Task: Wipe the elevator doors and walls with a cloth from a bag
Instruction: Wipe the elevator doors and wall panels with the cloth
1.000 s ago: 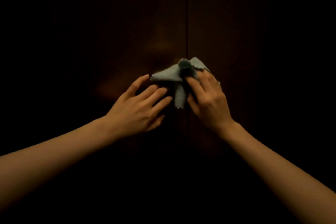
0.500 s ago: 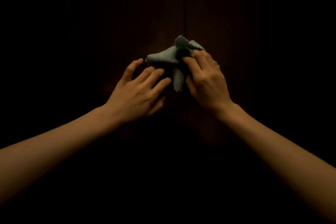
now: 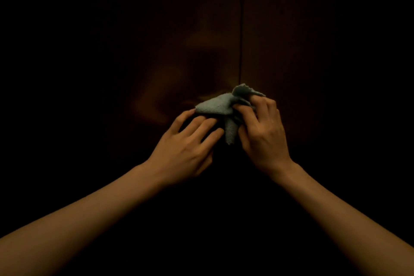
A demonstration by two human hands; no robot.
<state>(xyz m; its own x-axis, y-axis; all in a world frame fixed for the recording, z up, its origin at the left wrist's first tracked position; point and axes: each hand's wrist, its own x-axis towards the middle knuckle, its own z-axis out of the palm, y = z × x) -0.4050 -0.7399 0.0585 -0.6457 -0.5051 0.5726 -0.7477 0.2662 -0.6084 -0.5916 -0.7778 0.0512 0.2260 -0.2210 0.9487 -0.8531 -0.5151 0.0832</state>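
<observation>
On my far side of the left hand (image 3: 186,148) I see only dark door panel (image 3: 156,63), with a faint warm reflection above the knuckles. That hand lies against the panel with its fingers spread and nearly straight; the fingertips (image 3: 211,121) touch the lower left edge of the cloth (image 3: 216,106), and I see no curl round it. The grey-blue cloth sits bunched between the 2 hands, 1 flap hanging down between them. Straight above it the thin door seam (image 3: 240,29) runs upward, and the cloth covers the seam's lower stretch. The right hand (image 3: 264,139) grips the cloth's right side, fingers curled into the folds. Beyond it the right-hand panel (image 3: 313,63) is too dark for me to read.
</observation>
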